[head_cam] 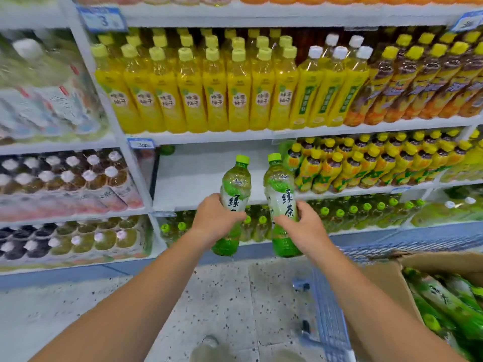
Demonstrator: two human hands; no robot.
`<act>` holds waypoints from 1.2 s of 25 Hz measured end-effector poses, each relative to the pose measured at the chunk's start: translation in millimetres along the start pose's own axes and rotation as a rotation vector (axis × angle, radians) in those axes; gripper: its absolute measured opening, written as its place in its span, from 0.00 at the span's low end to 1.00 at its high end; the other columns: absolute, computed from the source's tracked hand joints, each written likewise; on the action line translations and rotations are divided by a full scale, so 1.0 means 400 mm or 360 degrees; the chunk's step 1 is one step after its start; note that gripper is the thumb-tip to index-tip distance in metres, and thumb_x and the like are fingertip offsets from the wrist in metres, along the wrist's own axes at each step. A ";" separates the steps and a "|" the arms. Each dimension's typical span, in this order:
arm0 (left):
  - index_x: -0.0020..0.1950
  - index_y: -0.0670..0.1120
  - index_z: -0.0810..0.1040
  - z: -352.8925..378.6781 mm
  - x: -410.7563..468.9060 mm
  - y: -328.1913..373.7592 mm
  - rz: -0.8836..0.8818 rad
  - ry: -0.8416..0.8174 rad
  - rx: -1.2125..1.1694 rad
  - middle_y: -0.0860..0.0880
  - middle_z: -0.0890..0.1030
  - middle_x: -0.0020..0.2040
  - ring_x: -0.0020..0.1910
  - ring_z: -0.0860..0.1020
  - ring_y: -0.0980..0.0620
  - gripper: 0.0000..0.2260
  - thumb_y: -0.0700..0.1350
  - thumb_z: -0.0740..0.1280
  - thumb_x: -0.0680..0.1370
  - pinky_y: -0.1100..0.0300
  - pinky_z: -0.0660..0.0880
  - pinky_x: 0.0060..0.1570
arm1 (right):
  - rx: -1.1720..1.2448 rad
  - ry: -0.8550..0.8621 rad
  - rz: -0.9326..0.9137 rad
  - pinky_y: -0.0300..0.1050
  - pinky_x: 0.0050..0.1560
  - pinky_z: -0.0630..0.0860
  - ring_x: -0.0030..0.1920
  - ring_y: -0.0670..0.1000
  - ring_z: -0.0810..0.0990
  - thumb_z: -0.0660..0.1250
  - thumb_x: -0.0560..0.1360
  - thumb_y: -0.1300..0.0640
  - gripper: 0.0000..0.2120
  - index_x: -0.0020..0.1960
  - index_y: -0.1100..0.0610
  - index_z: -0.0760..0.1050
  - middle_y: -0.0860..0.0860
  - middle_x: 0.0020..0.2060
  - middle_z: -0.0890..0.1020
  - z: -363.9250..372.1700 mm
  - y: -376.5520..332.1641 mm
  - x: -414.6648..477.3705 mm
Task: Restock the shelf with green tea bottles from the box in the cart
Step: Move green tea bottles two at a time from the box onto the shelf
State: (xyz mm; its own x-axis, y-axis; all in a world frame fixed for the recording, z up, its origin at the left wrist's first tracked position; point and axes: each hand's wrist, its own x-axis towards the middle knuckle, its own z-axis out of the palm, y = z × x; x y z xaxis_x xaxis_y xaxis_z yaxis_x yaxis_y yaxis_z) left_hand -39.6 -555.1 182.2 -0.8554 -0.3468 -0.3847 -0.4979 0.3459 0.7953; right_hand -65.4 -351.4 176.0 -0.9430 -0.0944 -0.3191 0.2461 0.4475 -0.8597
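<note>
Two green tea bottles (236, 182), one per hand (214, 221)

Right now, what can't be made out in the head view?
All head view.
Left bottle label: lower half behind left hand.
Right bottle: side behind right hand.
Box: cut by right edge, count unknowable.
Price tag: blurred, unreadable.
Left shelves: stock blurred.

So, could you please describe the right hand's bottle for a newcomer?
Start at the white shelving, at its nearly bare middle shelf. Before it, the right hand grips a green tea bottle; unlike the other bottle in the left hand, both label characters show.
</note>
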 end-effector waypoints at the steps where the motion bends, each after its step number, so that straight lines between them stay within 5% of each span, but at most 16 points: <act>1: 0.49 0.46 0.79 -0.025 0.021 -0.005 0.0003 0.0042 0.0004 0.48 0.83 0.44 0.42 0.81 0.51 0.15 0.46 0.77 0.66 0.60 0.74 0.35 | 0.0005 -0.0020 -0.0033 0.42 0.39 0.77 0.45 0.45 0.81 0.73 0.73 0.55 0.16 0.58 0.50 0.75 0.46 0.48 0.82 0.027 -0.019 0.023; 6: 0.46 0.48 0.77 -0.106 0.140 -0.030 0.0017 0.0260 0.0027 0.50 0.82 0.41 0.39 0.80 0.54 0.13 0.46 0.77 0.66 0.60 0.72 0.32 | -0.0021 -0.0148 -0.0193 0.47 0.48 0.79 0.49 0.45 0.81 0.76 0.70 0.56 0.20 0.58 0.47 0.72 0.44 0.50 0.81 0.144 -0.064 0.177; 16: 0.46 0.49 0.79 -0.118 0.358 -0.221 0.0298 0.0504 -0.0032 0.50 0.83 0.41 0.39 0.83 0.53 0.13 0.46 0.78 0.67 0.53 0.82 0.39 | 0.0080 -0.0252 -0.0413 0.33 0.38 0.72 0.47 0.41 0.79 0.73 0.74 0.59 0.22 0.64 0.49 0.68 0.44 0.50 0.79 0.371 0.059 0.420; 22: 0.45 0.49 0.77 -0.068 0.549 -0.331 0.0532 0.0631 -0.0121 0.48 0.83 0.39 0.37 0.81 0.53 0.12 0.44 0.78 0.69 0.68 0.72 0.25 | 0.0223 -0.0168 -0.0586 0.37 0.44 0.75 0.50 0.42 0.79 0.72 0.75 0.61 0.26 0.67 0.50 0.64 0.45 0.51 0.78 0.533 0.170 0.576; 25: 0.47 0.49 0.78 -0.061 0.645 -0.393 0.0606 0.0703 -0.0166 0.49 0.84 0.40 0.38 0.82 0.53 0.12 0.44 0.78 0.69 0.68 0.73 0.25 | 0.0281 -0.0156 -0.0695 0.46 0.50 0.78 0.53 0.47 0.80 0.72 0.75 0.60 0.28 0.69 0.51 0.62 0.47 0.53 0.78 0.598 0.200 0.654; 30: 0.53 0.49 0.79 -0.069 0.776 -0.472 0.0817 0.0839 -0.0197 0.52 0.85 0.44 0.40 0.83 0.59 0.16 0.45 0.79 0.68 0.69 0.76 0.31 | 0.0361 -0.0228 -0.0931 0.38 0.45 0.74 0.51 0.43 0.78 0.69 0.77 0.60 0.24 0.66 0.52 0.60 0.47 0.52 0.76 0.688 0.209 0.755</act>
State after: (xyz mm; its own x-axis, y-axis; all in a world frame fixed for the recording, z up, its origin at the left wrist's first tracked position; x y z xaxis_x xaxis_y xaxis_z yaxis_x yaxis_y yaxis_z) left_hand -207.5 -752.0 -74.4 -0.7787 -0.5509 0.3002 -0.0079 0.4871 0.8733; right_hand -267.9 -587.2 -101.8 -0.9004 -0.3906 0.1914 -0.2438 0.0887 -0.9658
